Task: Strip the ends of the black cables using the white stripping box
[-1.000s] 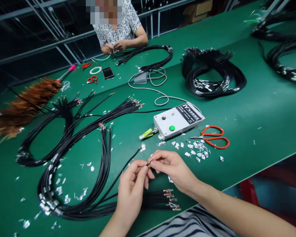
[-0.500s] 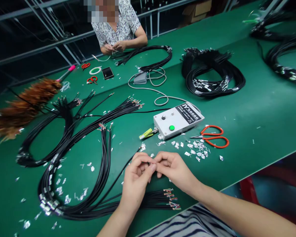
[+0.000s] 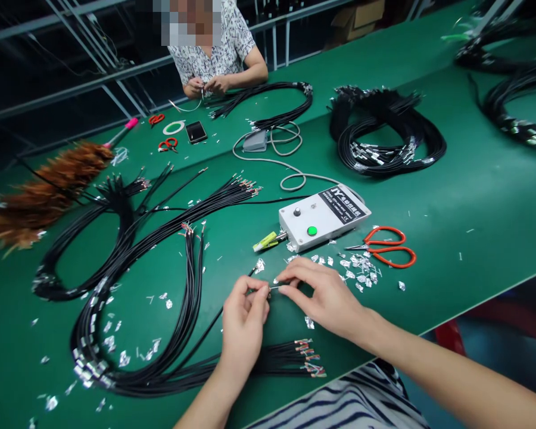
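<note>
My left hand [image 3: 245, 316] is closed in a pinch, with a thin silvery wire [image 3: 274, 288] at its fingertips. From the right, my right hand [image 3: 324, 292] pinches the other end of this wire between thumb and forefinger. Whatever else lies inside the left fingers is hidden. A single black cable [image 3: 209, 328] runs up from the lower left and passes behind the left hand. Below the hands lies a bundle of black cables [image 3: 277, 360] with coloured wire ends. Foil scraps [image 3: 361, 274] and orange-handled scissors [image 3: 390, 246] lie right of the hands.
A grey control box [image 3: 324, 217] with a green button and a yellow-green clip [image 3: 267, 241] stands ahead. Coiled black cables [image 3: 386, 134] lie behind it, more cable bundles [image 3: 89, 333] at left. A feather duster [image 3: 49, 190] lies far left. A co-worker [image 3: 218, 53] sits opposite.
My hands have drawn slightly apart, the right one shifting up, so the thin wire now shows between the fingertips. The co-worker's hands have shifted slightly.
</note>
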{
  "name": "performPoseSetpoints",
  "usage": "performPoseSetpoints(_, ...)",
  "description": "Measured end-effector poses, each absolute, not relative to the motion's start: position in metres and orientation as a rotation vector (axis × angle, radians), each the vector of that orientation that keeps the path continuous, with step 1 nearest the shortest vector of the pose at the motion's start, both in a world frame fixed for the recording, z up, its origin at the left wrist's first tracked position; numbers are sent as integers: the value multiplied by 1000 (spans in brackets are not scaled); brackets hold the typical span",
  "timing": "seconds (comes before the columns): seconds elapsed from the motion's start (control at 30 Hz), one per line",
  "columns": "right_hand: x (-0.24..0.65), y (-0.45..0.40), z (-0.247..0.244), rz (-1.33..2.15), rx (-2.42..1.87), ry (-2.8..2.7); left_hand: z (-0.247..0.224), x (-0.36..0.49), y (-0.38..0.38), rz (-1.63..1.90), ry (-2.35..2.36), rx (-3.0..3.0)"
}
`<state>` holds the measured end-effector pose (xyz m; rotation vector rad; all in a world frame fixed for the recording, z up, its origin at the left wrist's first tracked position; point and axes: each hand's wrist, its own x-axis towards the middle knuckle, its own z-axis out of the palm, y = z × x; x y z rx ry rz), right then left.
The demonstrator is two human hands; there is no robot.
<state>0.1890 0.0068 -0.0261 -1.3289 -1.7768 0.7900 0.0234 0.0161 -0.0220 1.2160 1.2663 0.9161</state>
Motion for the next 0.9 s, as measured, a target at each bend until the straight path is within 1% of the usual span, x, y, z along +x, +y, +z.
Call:
performPoseSetpoints(0.13,194,15,-22,400,-1308,-2126,-14,22,24,838,1233,1109)
performPoseSetpoints(0.27,193,24,-22,243,-1122,-2335,-17,22,26,769,1206,1136)
performPoseSetpoints(0.33,197,27,-22,169,-1110,-2363,-24,21,30,764,1211,1196)
performPoseSetpoints(0.5,207,40,-12,-38,-1217,-2312,-42,-3,65,922,1345,1303)
performPoseSetpoints(0.63,205,59,-9,-261,-1305,-2336,-43,-26,96,1079,1426,1278)
performPoseSetpoints(0.73,199,71,-13,-315,-1400,-2438,-37,-23,99,1089,1389,1256)
performPoseSetpoints(0.9,195,79,-17,-319,-1461,-2534,-28,4,81,1051,1291,1237)
